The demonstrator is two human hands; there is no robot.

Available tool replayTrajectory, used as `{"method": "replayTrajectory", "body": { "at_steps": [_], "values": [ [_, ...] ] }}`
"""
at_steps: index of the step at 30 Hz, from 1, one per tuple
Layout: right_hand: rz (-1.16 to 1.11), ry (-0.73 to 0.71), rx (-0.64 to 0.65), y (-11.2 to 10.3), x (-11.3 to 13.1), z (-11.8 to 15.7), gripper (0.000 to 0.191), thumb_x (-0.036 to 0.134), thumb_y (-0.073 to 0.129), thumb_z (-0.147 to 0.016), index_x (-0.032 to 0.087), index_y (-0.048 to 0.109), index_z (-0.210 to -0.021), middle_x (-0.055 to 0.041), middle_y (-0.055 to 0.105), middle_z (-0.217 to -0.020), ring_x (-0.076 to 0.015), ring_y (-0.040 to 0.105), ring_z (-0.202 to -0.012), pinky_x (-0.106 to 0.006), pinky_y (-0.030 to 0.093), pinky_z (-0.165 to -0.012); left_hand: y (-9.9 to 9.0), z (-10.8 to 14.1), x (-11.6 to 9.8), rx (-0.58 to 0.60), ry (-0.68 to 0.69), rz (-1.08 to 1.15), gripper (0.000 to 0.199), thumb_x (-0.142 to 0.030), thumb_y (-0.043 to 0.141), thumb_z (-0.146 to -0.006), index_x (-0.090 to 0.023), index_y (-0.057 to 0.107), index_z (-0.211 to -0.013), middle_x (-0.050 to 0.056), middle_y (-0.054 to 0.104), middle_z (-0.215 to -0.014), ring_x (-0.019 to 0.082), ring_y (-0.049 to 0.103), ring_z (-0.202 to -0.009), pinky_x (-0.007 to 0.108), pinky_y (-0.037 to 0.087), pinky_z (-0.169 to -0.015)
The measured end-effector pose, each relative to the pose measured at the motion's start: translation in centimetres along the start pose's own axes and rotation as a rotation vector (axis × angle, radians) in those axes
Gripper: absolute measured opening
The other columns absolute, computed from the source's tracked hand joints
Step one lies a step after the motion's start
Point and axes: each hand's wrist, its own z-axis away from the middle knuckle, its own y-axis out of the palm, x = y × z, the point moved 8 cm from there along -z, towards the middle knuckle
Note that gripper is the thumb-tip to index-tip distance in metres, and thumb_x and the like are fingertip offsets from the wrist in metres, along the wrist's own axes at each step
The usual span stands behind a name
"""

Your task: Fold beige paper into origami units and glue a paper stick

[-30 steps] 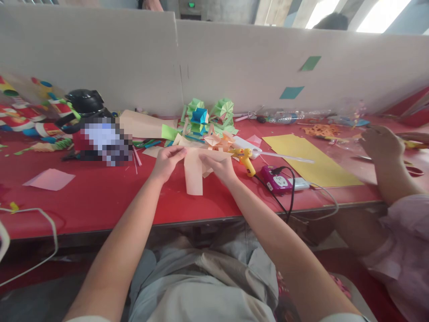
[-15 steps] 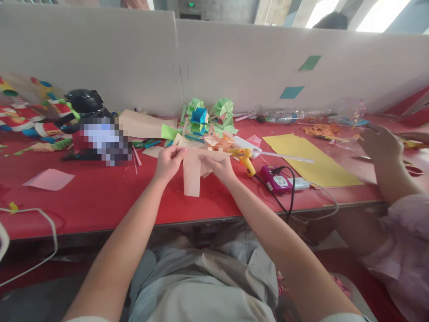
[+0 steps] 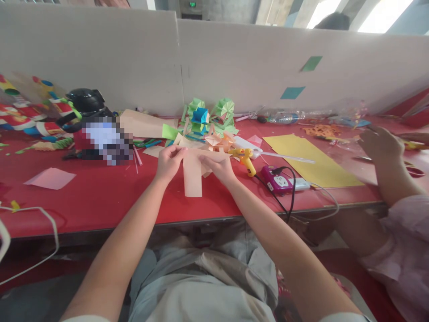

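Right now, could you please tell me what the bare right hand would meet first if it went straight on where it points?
Beyond the pale beige paper strip it holds, the right hand would probably meet the bare left hand first, though depth is unclear in this single view.

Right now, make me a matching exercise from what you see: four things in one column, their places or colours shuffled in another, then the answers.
1. Cream paper strip
2. Glue gun
3. Socket block
4. Teal paper

A. Purple
B. On the pale partition
C. Yellow
D. Held by left hand and right hand

Pairs: 1-D, 2-C, 3-A, 4-B
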Motion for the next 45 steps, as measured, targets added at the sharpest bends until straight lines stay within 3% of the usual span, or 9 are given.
{"method": "replayTrajectory", "body": {
  "at_steps": [4, 9, 15, 20, 25, 30, 36, 40, 45],
  "values": [
    [-0.053, -0.014, 0.004, 0.0, -0.2, -0.1, 0.035, 0.05, 0.084, -0.069, 0.019, 0.077, -0.084, -0.005, 0.077, -0.086, -0.0222, 0.071, -0.078, -0.035, 0.06, -0.071, 0.3, -0.1, 0.3, 0.002, -0.028, 0.035, 0.028, -0.04, 0.072, -0.077, -0.018, 0.061, -0.064, -0.003, 0.052, -0.059, 0.012, 0.047, -0.059, 0.024, 0.038, -0.058],
    [-0.06, 0.004, -0.028, -0.4, -0.3, -0.2, 0.03, 0.046, 0.083, -0.071, 0.019, 0.077, -0.082, -0.0046, 0.077, -0.084, -0.0225, 0.071, -0.078, -0.035, 0.059, -0.071, 1.6, 0.0, 2.2, 0.132, -0.162, 0.187, 0.034, -0.05, 0.076, -0.076, -0.016, 0.07, -0.075, 0.0, 0.062, -0.067, 0.014, 0.055, -0.067, 0.025, 0.043, -0.064],
    [-0.051, -0.004, -0.088, -0.8, -0.3, -0.3, 0.03, 0.044, 0.083, -0.069, 0.018, 0.074, -0.081, -0.0056, 0.077, -0.086, -0.023, 0.072, -0.08, -0.034, 0.059, -0.071, 1.2, 0.1, 2.3, 0.102, -0.135, 0.061, 0.041, -0.054, 0.079, -0.074, -0.015, 0.07, -0.069, -0.001, 0.062, -0.065, 0.014, 0.054, -0.065, 0.025, 0.041, -0.062],
    [-0.051, -0.036, -0.161, -1.5, -0.1, -0.2, 0.026, 0.043, 0.081, -0.073, 0.018, 0.077, -0.082, -0.0051, 0.078, -0.088, -0.0228, 0.072, -0.083, -0.035, 0.059, -0.075, 2.5, 0.6, 2.6, 0.232, -0.256, 0.17, 0.05, -0.061, 0.084, -0.064, -0.014, 0.075, -0.078, 0.004, 0.071, -0.073, 0.021, 0.065, -0.076, 0.031, 0.052, -0.073],
    [0.024, -0.084, -0.196, -1.9, 0.5, -0.1, 0.026, 0.045, 0.078, -0.075, 0.019, 0.077, -0.078, -0.0043, 0.077, -0.086, -0.0233, 0.071, -0.085, -0.037, 0.06, -0.078, 2.2, 0.6, 1.9, 0.191, -0.212, 0.059, 0.051, -0.063, 0.083, -0.063, -0.014, 0.075, -0.074, 0.005, 0.072, -0.073, 0.022, 0.066, -0.075, 0.03, 0.051, -0.07],
    [0.016, -0.137, -0.232, -2.5, 0.6, -0.1, 0.025, 0.045, 0.075, -0.079, 0.021, 0.079, -0.082, -0.0033, 0.077, -0.086, -0.0237, 0.071, -0.087, -0.038, 0.059, -0.082, 3.5, 1.0, 2.1, 0.34, -0.242, 0.121, 0.05, -0.062, 0.084, -0.061, -0.015, 0.073, -0.071, 0.004, 0.071, -0.074, 0.024, 0.066, -0.08, 0.032, 0.053, -0.074],
    [0.015, -0.12, -0.289, -2.9, 0.3, -0.1, 0.025, 0.045, 0.077, -0.077, 0.021, 0.079, -0.083, -0.0031, 0.077, -0.088, -0.024, 0.072, -0.087, -0.037, 0.06, -0.079, 3.2, 0.8, 2.3, 0.297, -0.197, 0.033, 0.049, -0.063, 0.079, -0.069, -0.016, 0.068, -0.065, 0.003, 0.067, -0.069, 0.02, 0.063, -0.072, 0.03, 0.05, -0.065],
    [-0.018, -0.113, -0.328, -3.3, 0.5, -0.1, 0.027, 0.045, 0.077, -0.076, 0.019, 0.078, -0.084, -0.0047, 0.078, -0.091, -0.0251, 0.072, -0.09, -0.038, 0.06, -0.081, 4.5, 1.4, 2.6, 0.432, -0.223, 0.122, 0.047, -0.06, 0.083, -0.065, -0.016, 0.07, -0.075, 0.005, 0.072, -0.079, 0.021, 0.067, -0.079, 0.033, 0.053, -0.075],
    [-0.072, -0.124, -0.354, -3.6, 0.9, 0.0, 0.03, 0.046, 0.079, -0.075, 0.018, 0.077, -0.084, -0.006, 0.077, -0.091, -0.0253, 0.072, -0.089, -0.038, 0.06, -0.081, 4.0, 1.4, 3.8, 0.403, -0.308, 0.025, 0.049, -0.064, 0.08, -0.067, -0.016, 0.069, -0.071, 0.005, 0.068, -0.067, 0.021, 0.065, -0.064, 0.032, 0.05, -0.06]
  ]
}}
